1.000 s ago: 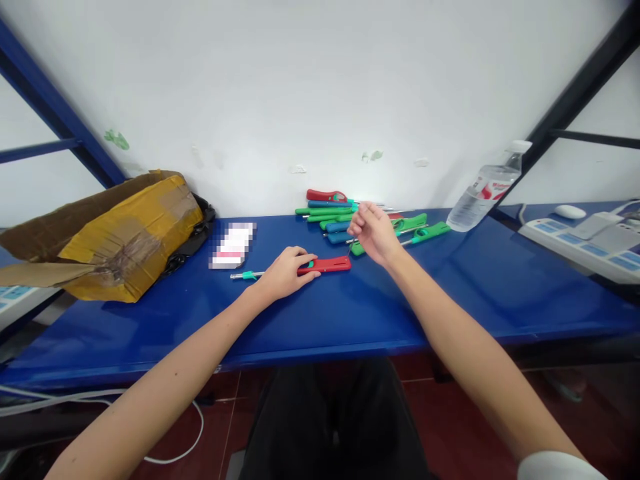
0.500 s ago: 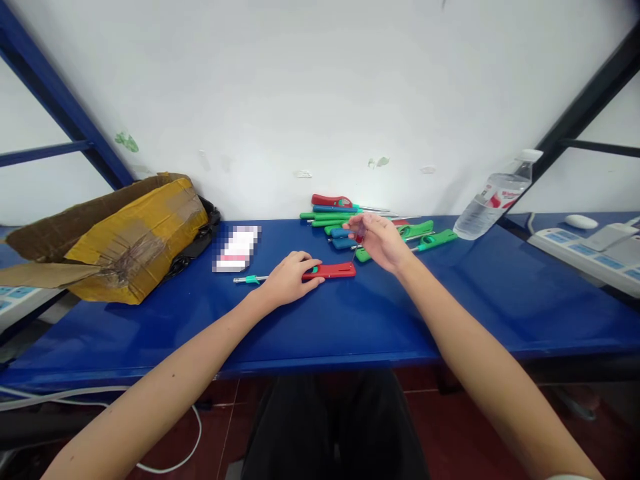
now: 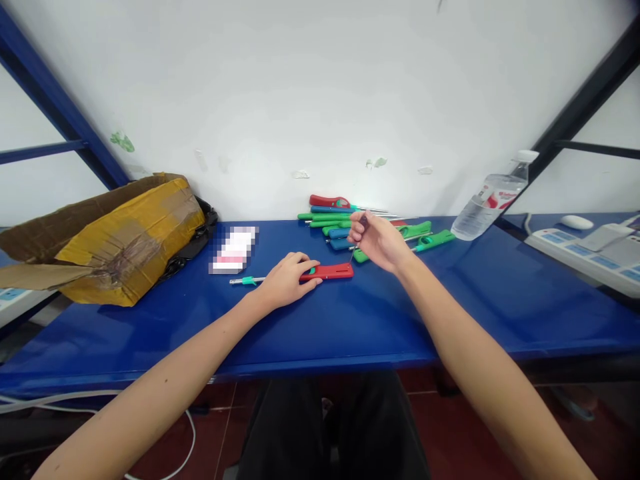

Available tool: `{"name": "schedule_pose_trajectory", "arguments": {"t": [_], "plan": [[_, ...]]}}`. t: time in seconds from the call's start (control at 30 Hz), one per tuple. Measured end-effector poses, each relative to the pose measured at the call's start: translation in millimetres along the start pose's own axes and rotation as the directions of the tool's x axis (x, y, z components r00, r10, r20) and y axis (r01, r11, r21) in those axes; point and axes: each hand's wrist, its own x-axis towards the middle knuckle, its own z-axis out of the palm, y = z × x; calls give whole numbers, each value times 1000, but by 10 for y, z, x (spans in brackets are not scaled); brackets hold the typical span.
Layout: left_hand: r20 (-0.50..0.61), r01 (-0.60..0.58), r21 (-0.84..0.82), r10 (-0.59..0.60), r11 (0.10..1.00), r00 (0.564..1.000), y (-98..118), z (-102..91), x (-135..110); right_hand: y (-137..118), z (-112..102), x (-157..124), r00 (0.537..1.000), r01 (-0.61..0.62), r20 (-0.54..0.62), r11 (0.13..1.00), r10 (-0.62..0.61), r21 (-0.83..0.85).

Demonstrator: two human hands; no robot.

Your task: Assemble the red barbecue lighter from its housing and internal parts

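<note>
My left hand [image 3: 287,280] presses a long-necked red lighter [image 3: 336,271] onto the blue tabletop, its fingers closed around the handle. The lighter's metal neck, with a green piece on it, sticks out to the left of that hand. My right hand [image 3: 379,240] is curled around the dark handle of a small screwdriver [image 3: 364,219]. Its thin shaft slants down to the right end of the red lighter; whether the tip touches is too small to tell. Just behind my right hand lies a pile of green, blue and red lighters [image 3: 330,217], partly hidden by it.
An opened, yellow-taped cardboard box [image 3: 130,240] stands on the left, black plastic behind it. A blurred white-and-pink item [image 3: 234,250] lies near it. At the right a water bottle [image 3: 490,203] leans by the frame. Beyond it is a power strip [image 3: 585,257]. A white wall closes the back.
The fingers of my right hand have curled in around the screwdriver handle, and the wrist has turned. My left hand stays on the red lighter. The whole view has shifted slightly.
</note>
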Motion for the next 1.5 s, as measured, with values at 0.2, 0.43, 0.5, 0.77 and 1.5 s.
{"name": "schedule_pose_trajectory", "arguments": {"t": [0.2, 0.43, 0.5, 0.77, 1.5], "plan": [[10, 1, 4, -1, 1000, 1000, 4, -13, 1, 64, -45, 27, 992, 56, -103, 992, -68, -117], [9, -11, 23, 11, 1000, 1000, 3, -4, 1, -4, 50, 1, 996, -11, -91, 1000, 11, 8], [9, -13, 25, 13, 1000, 1000, 4, -6, 1, -30, 44, -3, 997, -43, -62, 999, 43, 5], [2, 19, 29, -19, 999, 1000, 50, -16, -6, -17, 29, -15, 999, -35, 20, 998, 37, -52], [-2, 79, 166, -80, 983, 997, 217, 134, -114, 5, 13, -206, 994, -101, -45, 994, 99, -44]]}}
